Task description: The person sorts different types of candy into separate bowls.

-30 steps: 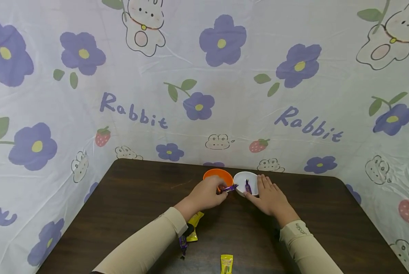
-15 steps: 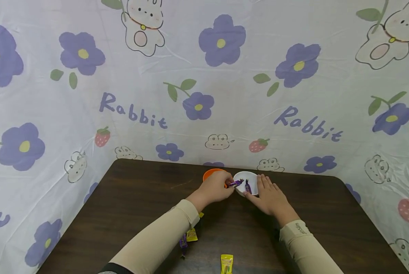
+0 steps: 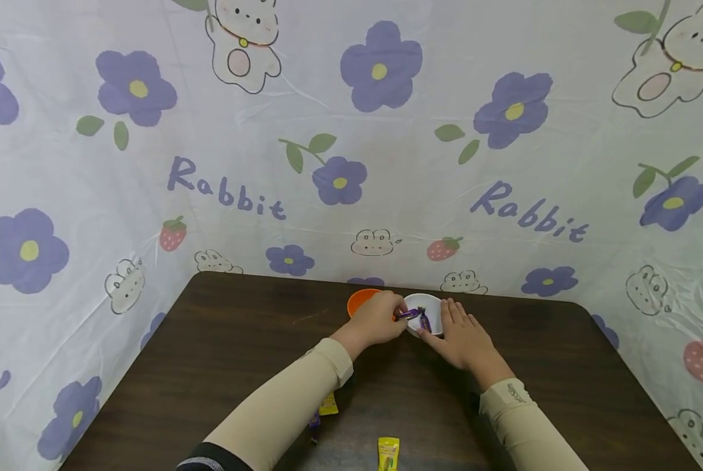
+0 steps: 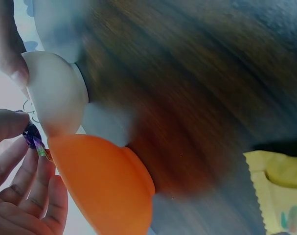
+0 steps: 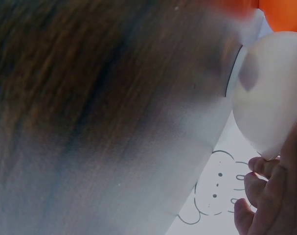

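My left hand [image 3: 376,319] pinches a purple-wrapped candy [image 3: 409,314] between thumb and fingers, over the left rim of the white bowl [image 3: 435,306]. In the left wrist view that candy [image 4: 32,135] is at the thumb tip, close above where the two bowls meet. A second purple-wrapped candy [image 3: 425,322] lies inside the white bowl. My right hand [image 3: 465,335] rests against the bowl's right side, its fingers straight and its thumb at the near rim. Beside the white bowl stands an orange bowl [image 3: 360,299], partly hidden by my left hand.
On the dark wooden table [image 3: 239,340], a yellow packet [image 3: 389,453] lies near the front. Another yellow packet [image 3: 329,404] and a purple-wrapped candy [image 3: 314,422] are partly hidden by the left sleeve [image 3: 287,405]. A patterned cloth [image 3: 387,144] hangs behind the table.
My left hand has moved right from over the orange bowl to the white bowl's rim, carrying the purple-wrapped candy. The right hand has stayed at the white bowl.
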A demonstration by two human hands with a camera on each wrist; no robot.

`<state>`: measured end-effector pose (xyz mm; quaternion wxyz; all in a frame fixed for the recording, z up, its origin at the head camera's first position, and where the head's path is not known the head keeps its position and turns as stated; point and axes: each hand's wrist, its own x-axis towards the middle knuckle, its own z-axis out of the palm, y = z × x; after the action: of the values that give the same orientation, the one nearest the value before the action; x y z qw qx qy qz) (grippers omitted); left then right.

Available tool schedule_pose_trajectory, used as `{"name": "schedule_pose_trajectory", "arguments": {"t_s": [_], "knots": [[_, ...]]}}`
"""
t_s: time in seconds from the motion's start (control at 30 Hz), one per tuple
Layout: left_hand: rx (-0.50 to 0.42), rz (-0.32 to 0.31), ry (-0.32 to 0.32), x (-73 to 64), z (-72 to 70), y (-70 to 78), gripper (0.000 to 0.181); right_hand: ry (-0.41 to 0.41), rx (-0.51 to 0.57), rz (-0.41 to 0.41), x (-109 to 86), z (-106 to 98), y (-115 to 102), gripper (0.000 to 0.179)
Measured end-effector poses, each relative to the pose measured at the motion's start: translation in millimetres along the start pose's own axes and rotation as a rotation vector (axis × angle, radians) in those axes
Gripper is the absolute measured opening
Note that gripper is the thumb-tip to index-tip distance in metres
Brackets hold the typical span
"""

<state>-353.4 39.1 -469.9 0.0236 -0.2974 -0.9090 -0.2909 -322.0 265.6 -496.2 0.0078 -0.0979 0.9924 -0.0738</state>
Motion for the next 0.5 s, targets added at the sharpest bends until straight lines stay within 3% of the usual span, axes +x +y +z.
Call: {"name": "schedule_pose_trajectory", "arguments": {"t_s": [0.17, 0.5], "knots": [[0.014, 0.014, -0.008, 2.5, 1.2, 3.3, 0.024, -0.006, -0.005, 0.003, -0.4, 0.0, -1.5, 0.106], [-0.043, 0.047, -0.012, 7.5, 3.5, 0.1, 0.036, -0.013, 0.001, 0.006, 0.4, 0.5, 0.3, 0.108]]}}
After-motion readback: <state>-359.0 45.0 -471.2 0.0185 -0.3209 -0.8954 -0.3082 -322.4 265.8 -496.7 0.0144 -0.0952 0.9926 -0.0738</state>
